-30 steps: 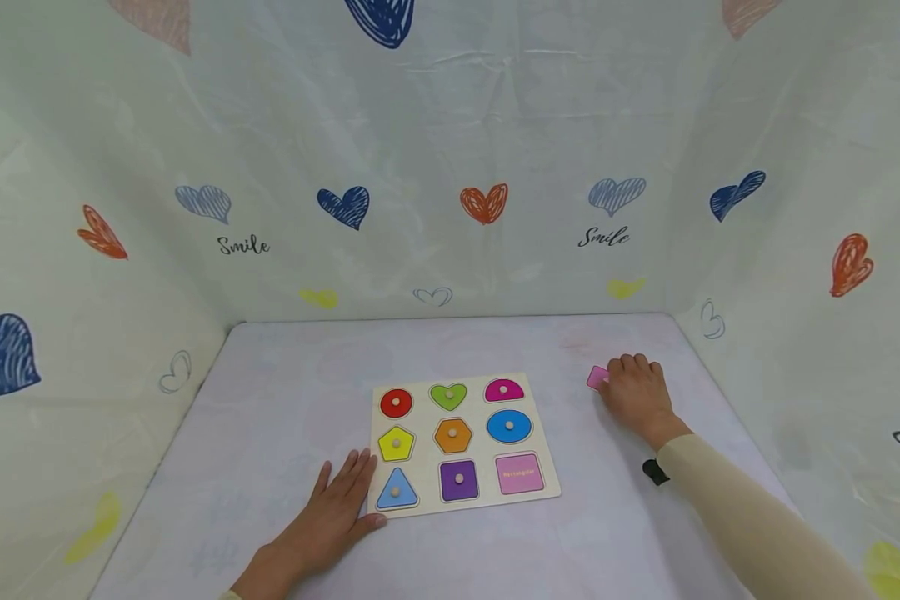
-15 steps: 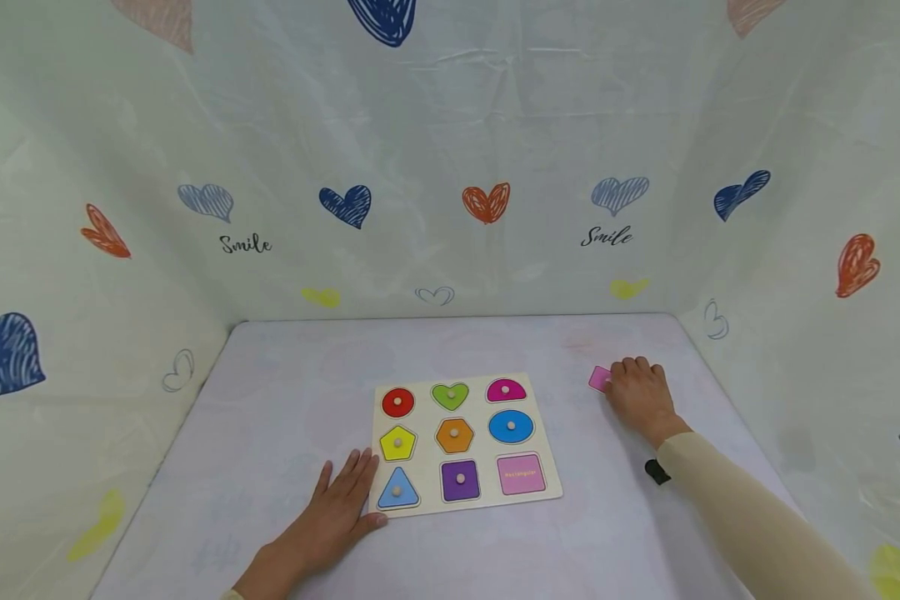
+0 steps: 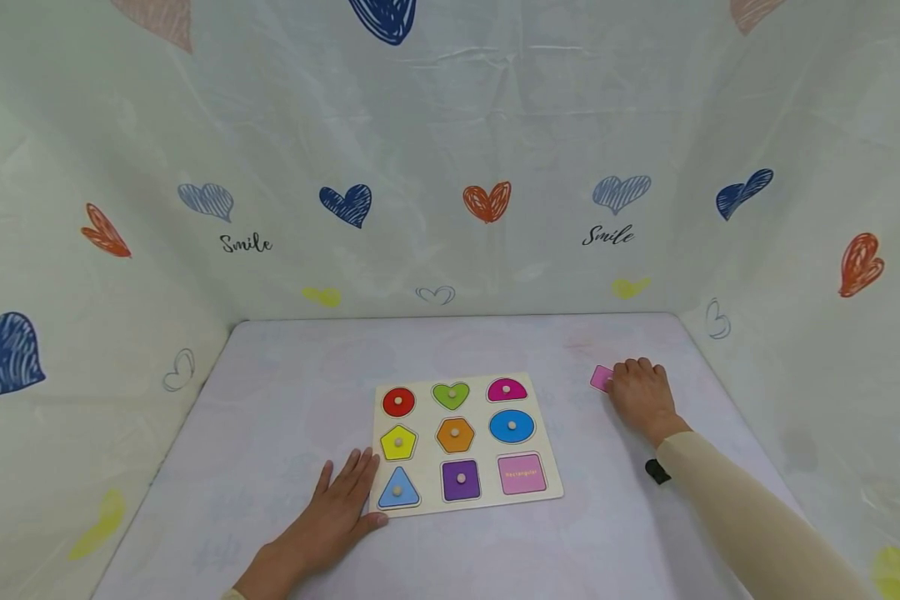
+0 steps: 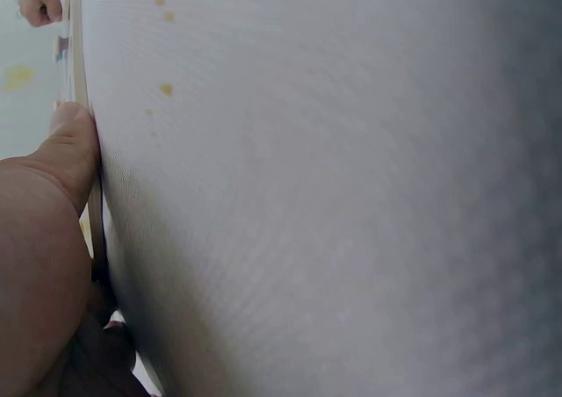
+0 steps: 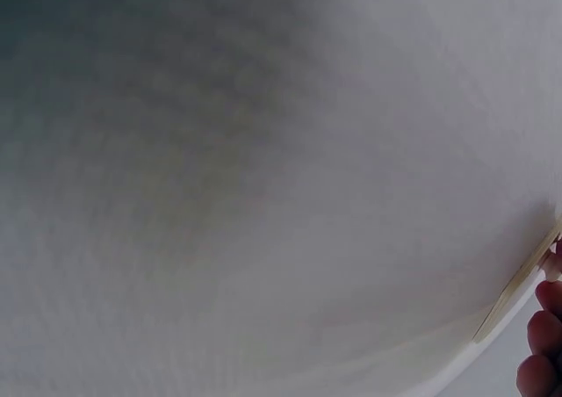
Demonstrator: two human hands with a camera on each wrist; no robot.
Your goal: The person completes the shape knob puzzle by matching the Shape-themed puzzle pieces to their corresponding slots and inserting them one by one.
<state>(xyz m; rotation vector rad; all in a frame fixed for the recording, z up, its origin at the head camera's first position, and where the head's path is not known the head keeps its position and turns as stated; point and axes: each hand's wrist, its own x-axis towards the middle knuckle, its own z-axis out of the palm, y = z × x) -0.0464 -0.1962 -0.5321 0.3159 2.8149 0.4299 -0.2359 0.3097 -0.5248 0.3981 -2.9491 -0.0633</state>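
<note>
A cream shape-puzzle board [image 3: 427, 458] lies on the table, with colored knobbed pieces in its slots. Its lower right slot [image 3: 522, 473] is pink, printed with a word and bears no knob. My left hand [image 3: 330, 521] rests flat at the board's left edge, fingers straight, thumb at the lower left corner. To the right of the board, my right hand [image 3: 640, 398] pinches a pink puzzle piece [image 3: 601, 378], mostly covered by the hand. In the right wrist view the thin wooden edge of the piece [image 5: 509, 300] shows next to curled fingertips [image 5: 544, 331].
The white table [image 3: 300, 358] ends at a back edge against a hanging sheet [image 3: 420, 125] printed with hearts, which also encloses both sides. A small black item [image 3: 656, 472] shows at the right wrist, beside the sleeve [image 3: 742, 517].
Hands, board and pink piece keep their places on the table. The whole head view has shifted very slightly.
</note>
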